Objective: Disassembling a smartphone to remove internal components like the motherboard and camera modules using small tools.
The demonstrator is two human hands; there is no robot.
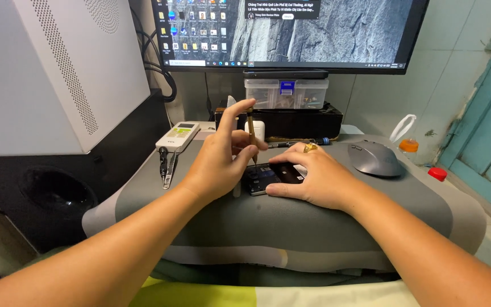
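On the grey cushion the right hand [313, 176] presses flat on the opened phone [271, 177] while the left hand [223, 159] pinches a precision screwdriver [252, 136] upright – soft padding gives, so the tip could slip off its screw

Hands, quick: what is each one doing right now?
Left hand: closed on a thin screwdriver, upright, tip down on the opened phone.
Right hand: holds nothing, lies flat on the phone, steadying it.
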